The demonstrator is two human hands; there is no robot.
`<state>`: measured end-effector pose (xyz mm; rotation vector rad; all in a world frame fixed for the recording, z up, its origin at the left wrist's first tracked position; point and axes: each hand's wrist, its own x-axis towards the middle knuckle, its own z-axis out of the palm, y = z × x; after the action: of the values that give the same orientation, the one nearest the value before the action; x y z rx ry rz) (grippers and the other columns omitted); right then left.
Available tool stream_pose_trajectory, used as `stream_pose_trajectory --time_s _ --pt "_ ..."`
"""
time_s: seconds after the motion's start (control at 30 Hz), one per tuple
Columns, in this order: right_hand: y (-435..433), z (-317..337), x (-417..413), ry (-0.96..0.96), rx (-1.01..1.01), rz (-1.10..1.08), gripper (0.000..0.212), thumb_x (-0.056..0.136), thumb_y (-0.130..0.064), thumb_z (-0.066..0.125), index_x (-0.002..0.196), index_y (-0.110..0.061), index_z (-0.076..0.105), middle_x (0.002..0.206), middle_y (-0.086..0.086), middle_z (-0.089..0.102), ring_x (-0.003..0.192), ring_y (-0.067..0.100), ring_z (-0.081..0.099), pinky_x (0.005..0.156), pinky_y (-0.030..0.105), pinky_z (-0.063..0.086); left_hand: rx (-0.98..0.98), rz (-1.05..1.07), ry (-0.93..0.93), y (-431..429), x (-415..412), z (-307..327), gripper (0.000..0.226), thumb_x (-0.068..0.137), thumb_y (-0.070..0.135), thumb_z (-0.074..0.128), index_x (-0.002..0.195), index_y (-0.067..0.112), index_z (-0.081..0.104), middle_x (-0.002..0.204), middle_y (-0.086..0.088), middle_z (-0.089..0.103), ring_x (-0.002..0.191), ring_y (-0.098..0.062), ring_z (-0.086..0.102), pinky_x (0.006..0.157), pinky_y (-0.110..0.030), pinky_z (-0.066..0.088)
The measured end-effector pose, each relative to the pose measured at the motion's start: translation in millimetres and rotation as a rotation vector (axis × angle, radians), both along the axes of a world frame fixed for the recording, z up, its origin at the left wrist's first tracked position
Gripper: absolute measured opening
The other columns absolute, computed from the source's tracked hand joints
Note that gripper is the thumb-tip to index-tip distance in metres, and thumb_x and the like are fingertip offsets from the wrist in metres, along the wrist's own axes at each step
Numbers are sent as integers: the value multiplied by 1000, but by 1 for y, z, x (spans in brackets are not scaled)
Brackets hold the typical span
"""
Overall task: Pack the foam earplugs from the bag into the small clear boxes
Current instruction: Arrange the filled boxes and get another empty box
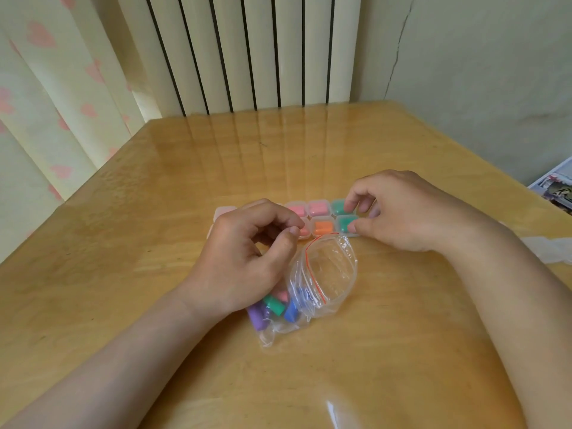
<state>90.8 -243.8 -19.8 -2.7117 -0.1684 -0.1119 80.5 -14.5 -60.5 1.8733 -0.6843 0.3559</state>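
Observation:
A clear zip bag with a red seal line lies open on the wooden table. Purple, green and blue foam earplugs sit in its lower left end. My left hand rests on the bag with fingers curled, pinching its upper edge. Behind the bag stand small clear boxes in two rows, holding pink, orange and green earplugs. My right hand pinches the green boxes at the row's right end, thumb on the near one, fingers on the far one.
A white radiator and a curtain with pink hearts stand behind the table. A printed paper lies off the table's right edge. A clear plastic piece sits at the right edge.

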Motion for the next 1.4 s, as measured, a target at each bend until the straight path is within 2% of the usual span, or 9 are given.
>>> stream_pose_trajectory --time_s 0.23,0.4,0.6,0.7,0.8,0.93,1.07,1.3,1.4 --pt "7 -2 1 -33 -13 6 7 87 -22 69 93 -26 70 86 -15 57 85 10 57 79 30 52 -13 27 -9 -6 -1 1 11 88 12 63 85 19 70 79 7 71 60 -17 68 56 -26 52" --pt "9 7 -7 13 -47 -37 6 86 -21 65 90 -25 67 92 -8 59 89 18 61 74 29 52 -58 15 23 -8 -1 -2 8 89 26 64 92 24 71 82 2 72 60 -23 69 58 -30 53" --pt "-25 32 -36 205 -383 -375 13 83 -9 55 94 -17 53 108 3 53 103 31 56 79 32 46 -67 5 20 -6 2 -5 15 86 36 62 95 28 71 82 0 72 72 -19 68 67 -35 56" --pt "-44 29 -52 347 -453 -531 25 92 -23 55 117 -22 56 125 10 46 120 36 49 82 36 38 -66 -10 12 -8 2 -6 14 85 36 61 95 30 70 77 6 70 68 -13 65 65 -25 53" --pt "-52 26 -59 369 -426 -554 10 91 -29 57 92 -26 47 114 10 45 110 36 51 80 35 40 -56 -15 9 -10 1 -6 15 85 36 61 95 30 70 74 7 69 64 -12 63 61 -22 49" --pt "-51 25 -61 426 -379 -557 34 88 -24 56 70 -26 27 103 9 35 106 37 48 89 38 47 -76 -20 27 -9 0 -7 15 85 37 61 95 29 70 75 4 69 64 -17 63 58 -27 50" --pt "-53 29 -61 457 -386 -549 23 80 -25 58 71 -25 37 87 2 42 91 30 51 91 39 50 -81 -15 21 -9 0 -5 16 84 39 60 95 32 69 78 2 71 63 -18 65 58 -28 52" --pt "-44 50 -68 316 -450 -555 26 82 -34 71 83 -17 51 83 2 53 76 25 57 56 27 40 -81 -17 26 -8 2 -7 18 84 40 59 95 29 69 78 3 70 65 -14 64 61 -24 49" --pt "-26 59 -56 131 -171 -388 16 72 -24 70 88 -19 67 88 1 69 80 24 67 65 34 57 -83 -13 23 -9 1 -6 17 84 40 60 94 29 69 78 4 70 61 -14 65 56 -25 50"
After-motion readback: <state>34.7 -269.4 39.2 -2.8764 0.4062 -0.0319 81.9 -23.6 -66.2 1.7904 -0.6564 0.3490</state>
